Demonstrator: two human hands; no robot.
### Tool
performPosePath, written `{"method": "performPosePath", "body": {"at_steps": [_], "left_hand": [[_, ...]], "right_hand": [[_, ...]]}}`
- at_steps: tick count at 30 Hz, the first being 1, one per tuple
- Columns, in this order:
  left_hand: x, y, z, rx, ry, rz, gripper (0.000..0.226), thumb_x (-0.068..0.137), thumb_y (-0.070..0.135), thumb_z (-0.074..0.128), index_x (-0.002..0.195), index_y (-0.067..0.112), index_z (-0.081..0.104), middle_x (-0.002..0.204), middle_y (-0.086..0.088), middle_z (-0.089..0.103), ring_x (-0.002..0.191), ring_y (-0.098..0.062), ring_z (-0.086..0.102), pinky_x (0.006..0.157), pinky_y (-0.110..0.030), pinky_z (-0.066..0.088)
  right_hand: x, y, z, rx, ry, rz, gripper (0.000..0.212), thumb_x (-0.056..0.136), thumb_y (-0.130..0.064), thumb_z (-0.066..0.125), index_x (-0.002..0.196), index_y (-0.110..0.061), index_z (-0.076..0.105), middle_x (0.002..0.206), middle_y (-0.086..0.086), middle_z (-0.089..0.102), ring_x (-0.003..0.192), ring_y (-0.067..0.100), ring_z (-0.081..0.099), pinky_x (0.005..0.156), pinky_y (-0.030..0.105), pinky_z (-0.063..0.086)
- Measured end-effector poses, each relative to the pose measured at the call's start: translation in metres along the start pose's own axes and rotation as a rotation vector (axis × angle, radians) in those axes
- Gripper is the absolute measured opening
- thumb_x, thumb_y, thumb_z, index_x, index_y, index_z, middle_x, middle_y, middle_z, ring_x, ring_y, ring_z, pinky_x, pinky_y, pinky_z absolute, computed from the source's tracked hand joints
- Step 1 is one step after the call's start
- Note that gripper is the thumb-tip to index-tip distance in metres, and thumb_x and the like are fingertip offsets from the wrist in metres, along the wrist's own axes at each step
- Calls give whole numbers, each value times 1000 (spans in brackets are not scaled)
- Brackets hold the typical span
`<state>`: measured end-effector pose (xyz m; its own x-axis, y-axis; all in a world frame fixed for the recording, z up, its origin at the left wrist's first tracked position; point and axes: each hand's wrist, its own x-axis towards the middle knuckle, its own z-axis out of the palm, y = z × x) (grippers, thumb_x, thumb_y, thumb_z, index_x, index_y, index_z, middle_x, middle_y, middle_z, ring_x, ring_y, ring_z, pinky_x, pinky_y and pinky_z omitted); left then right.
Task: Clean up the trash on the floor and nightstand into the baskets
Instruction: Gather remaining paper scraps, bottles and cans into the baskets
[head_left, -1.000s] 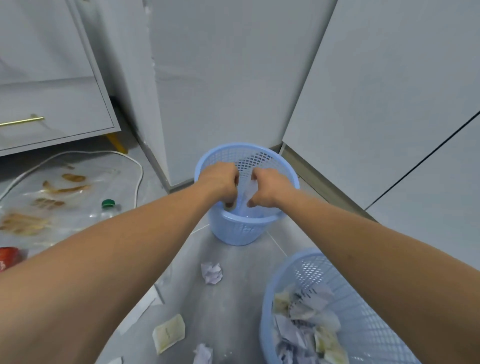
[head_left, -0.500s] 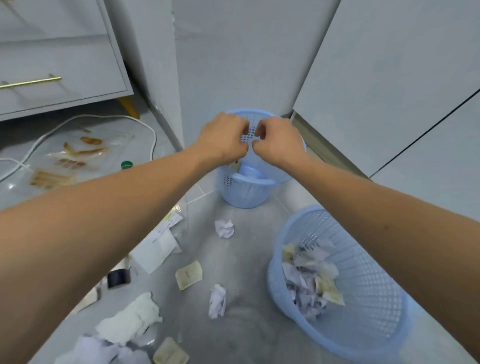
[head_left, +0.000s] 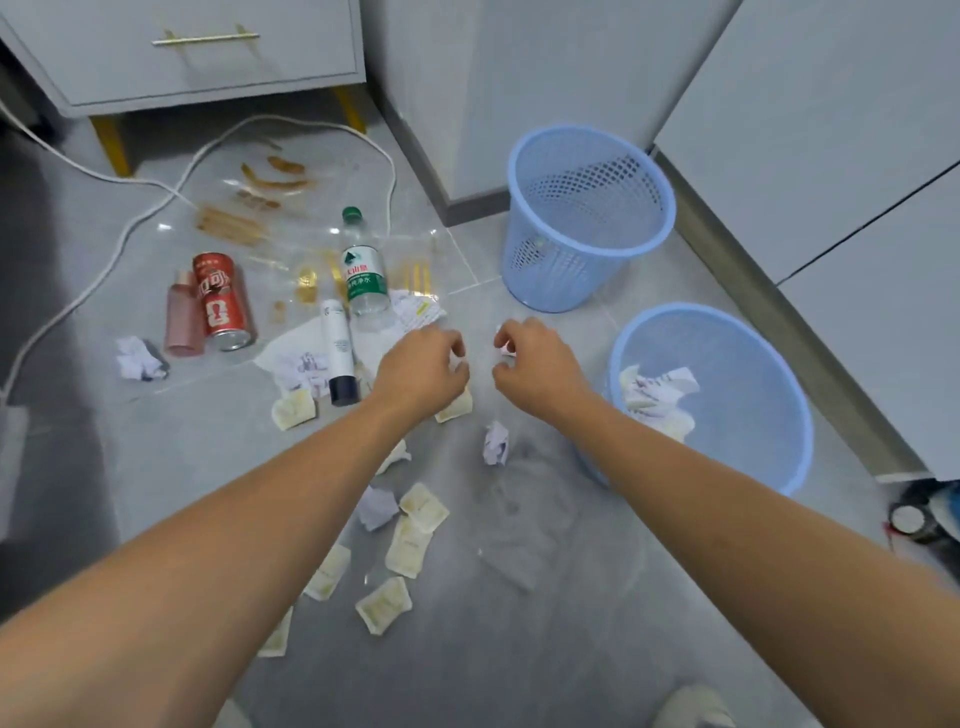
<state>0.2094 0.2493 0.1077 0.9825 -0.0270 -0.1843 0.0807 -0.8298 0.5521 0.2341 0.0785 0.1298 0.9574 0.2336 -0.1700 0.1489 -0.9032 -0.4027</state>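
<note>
Nearest to me, small yellowish packets (head_left: 415, 538) lie scattered on the grey floor (head_left: 519, 649) between my forearms, with a crumpled white paper (head_left: 376, 508) among them. A little further out, another paper ball (head_left: 495, 442) sits on the floor just beside the near basket (head_left: 779, 415). That basket stands to my right and holds a heap of crumpled papers and yellowish packets against its near wall.

My left hand (head_left: 421, 371) and right hand (head_left: 535, 364) hover side by side above the floor, a small gap between them. The fingers of both are curled; something small and white shows at the fingertips of each, but I cannot tell whether I am pinching it or whether it lies on the floor beneath.

Left of my hands, a white tube with a dark cap (head_left: 337, 353) lies across a flat sheet of paper (head_left: 306, 353). Beyond it lie a clear water bottle with a green cap (head_left: 363, 273), a red can (head_left: 222, 301) touching a pink bottle (head_left: 183, 317), and a crumpled paper (head_left: 136, 358) near them. A white cable (head_left: 130, 228) loops over the floor toward the nightstand (head_left: 208, 57) at the far left.

The far basket (head_left: 587, 218) stands by the corner of the wall; through its mesh I cannot make out what it holds.

Half a second ago my hands were raised together over the far basket; now they are lower and closer to me, apart over the floor, and much more of the litter on the left is in sight.
</note>
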Motion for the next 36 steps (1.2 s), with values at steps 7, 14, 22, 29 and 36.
{"method": "performPosePath", "body": {"at_steps": [7,14,22,29,36], "left_hand": [[10,-35,69,62,-148,80,50,92,34,64,142,32,55,128,-1,52,123,-24,48,92,-42,50],[18,-61,113,181,-108,174,37,87,14,67,121,28,67,113,-7,46,109,-32,47,76,-47,53],[7,-59,92,26,-89,82,19,85,11,65,101,19,69,99,-3,53,94,-29,58,74,-41,50],[12,25,-2,-97,155,199,16,84,18,68,99,22,70,89,1,55,82,-17,54,73,-36,47],[-9,160,-35,-178,182,393,14,81,30,65,94,29,68,89,7,59,88,-18,58,73,-37,49]], "right_hand": [[49,52,60,-51,-19,167,49,86,-11,58,134,-19,51,140,9,38,118,40,44,88,41,44],[86,76,102,-91,33,115,38,92,-12,55,130,-18,59,138,15,42,117,39,45,91,44,46],[59,62,92,-5,68,79,17,85,-12,68,101,-9,72,107,17,58,95,39,60,80,40,50],[7,9,-25,215,376,3,15,85,-20,75,98,-13,72,101,8,62,89,22,61,74,27,38],[-66,58,-139,236,540,138,8,83,-28,71,88,-22,69,93,0,64,85,15,61,73,31,47]]}}
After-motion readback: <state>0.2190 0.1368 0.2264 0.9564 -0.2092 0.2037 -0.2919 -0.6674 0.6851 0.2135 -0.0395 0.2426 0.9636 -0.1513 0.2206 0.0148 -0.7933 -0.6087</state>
